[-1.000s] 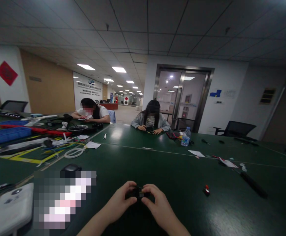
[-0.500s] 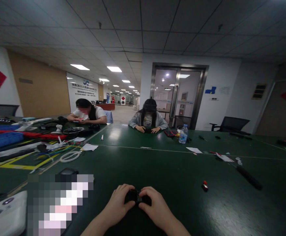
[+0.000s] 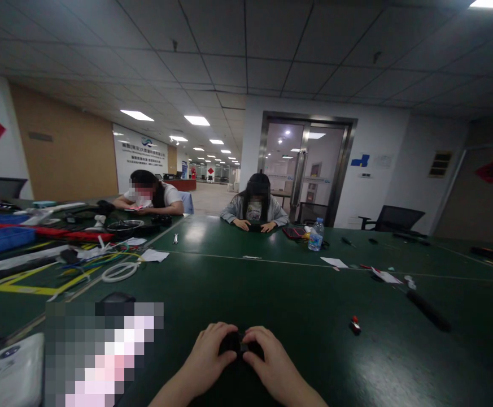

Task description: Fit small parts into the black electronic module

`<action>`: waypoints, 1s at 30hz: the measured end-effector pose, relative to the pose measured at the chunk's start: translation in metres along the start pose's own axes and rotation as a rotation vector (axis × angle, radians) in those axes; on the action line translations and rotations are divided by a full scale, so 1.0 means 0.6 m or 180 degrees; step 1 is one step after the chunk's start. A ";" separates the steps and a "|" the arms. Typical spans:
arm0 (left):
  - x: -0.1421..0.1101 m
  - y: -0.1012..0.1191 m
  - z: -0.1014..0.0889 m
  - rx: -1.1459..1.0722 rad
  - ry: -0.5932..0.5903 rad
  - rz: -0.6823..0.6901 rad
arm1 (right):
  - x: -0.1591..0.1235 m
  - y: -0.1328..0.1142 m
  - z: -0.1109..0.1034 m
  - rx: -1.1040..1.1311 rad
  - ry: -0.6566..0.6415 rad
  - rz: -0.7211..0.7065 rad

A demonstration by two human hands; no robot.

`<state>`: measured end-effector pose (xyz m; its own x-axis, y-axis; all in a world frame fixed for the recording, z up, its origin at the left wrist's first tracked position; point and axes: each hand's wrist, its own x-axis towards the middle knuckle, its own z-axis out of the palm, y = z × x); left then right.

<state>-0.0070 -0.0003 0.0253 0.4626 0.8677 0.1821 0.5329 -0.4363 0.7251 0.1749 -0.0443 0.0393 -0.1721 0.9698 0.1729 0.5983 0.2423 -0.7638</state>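
Note:
In the head view, my left hand [image 3: 207,355] and my right hand [image 3: 273,356] meet low in the middle, just above the dark green table [image 3: 297,294]. Between them is a small black object [image 3: 242,346]; my fingers cover most of it, and its kind cannot be made out. Each hand grips one side of it, thumb below and fingers curled over the top. A small red and silver item [image 3: 355,325] lies on the table to the right, apart from both hands.
Far left are blue trays [image 3: 4,243], cables and a coiled white cable [image 3: 120,271]. A white device [image 3: 11,370] sits near left beside a pixelated patch. A water bottle [image 3: 315,234] and a long black item [image 3: 428,311] are right. Two people sit across the table.
The view has shifted slightly. Both hands sit a little lower and farther right in the picture, still gripping the black object.

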 end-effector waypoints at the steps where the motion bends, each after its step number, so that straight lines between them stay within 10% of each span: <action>1: 0.000 0.000 0.000 -0.0004 0.0001 0.0004 | 0.000 0.001 0.000 0.0007 0.0008 0.0006; 30: 0.000 0.011 -0.007 0.0359 -0.0216 -0.0100 | 0.001 -0.008 -0.004 0.0258 0.0145 0.0189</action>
<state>-0.0063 -0.0025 0.0328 0.4893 0.8649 0.1124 0.6224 -0.4365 0.6497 0.1741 -0.0447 0.0445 -0.1015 0.9831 0.1525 0.5407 0.1832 -0.8210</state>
